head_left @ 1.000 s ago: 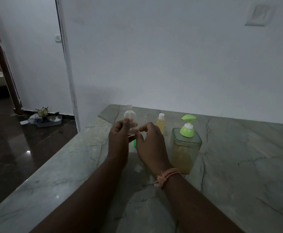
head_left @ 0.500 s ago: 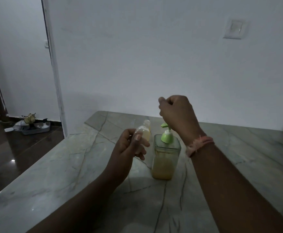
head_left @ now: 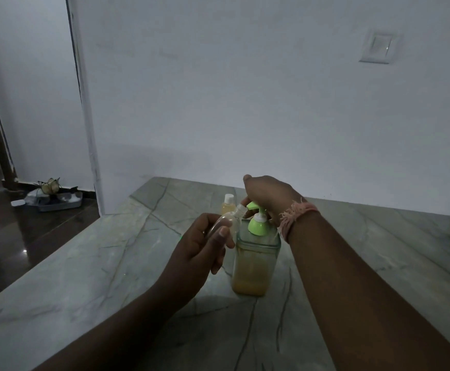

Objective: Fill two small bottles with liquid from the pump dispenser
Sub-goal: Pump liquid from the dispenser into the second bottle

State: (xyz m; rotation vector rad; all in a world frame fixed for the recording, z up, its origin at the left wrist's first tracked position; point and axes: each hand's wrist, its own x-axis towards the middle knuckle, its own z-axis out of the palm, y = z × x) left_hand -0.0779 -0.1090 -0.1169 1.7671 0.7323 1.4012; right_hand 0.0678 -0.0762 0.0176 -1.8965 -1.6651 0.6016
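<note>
— Two hands are busy at the pump dispenser [head_left: 256, 261], which stands upright on the marble table [head_left: 84, 277]. Can you make out what each one is doing?

— The left hand [head_left: 199, 247] grips a small clear bottle [head_left: 230, 220], fingers and thumb curled round its body. The bottle is tilted, its open neck pointing up toward the dispenser's green spout [head_left: 252, 205]. The mouth sits just beside the spout tip, but whether they touch I cannot tell.

— And the right hand?

— The right hand [head_left: 268, 194] sits on top of the dispenser's pump head, fingers bent down over it. A frayed pink thread band [head_left: 296, 215] circles that wrist, close to the dispenser's right shoulder.

— What is inside the dispenser?

— Yellowish liquid, filling most of the clear square body. The green collar [head_left: 257, 227] of the pump sits in the middle of its top.

— I count a second little bottle.

— Yes, a small bottle with a white cap [head_left: 227, 203] stands upright on the table just behind the dispenser, a bit to its left. It holds yellow liquid and nobody touches it.

— Anything else around?

— A white wall rises behind the dispenser, with a switch plate [head_left: 379, 48] high up to its right. Far off to the left of the dispenser, on the dark floor, lies a tray of small items [head_left: 55, 200] too dim to name.
</note>
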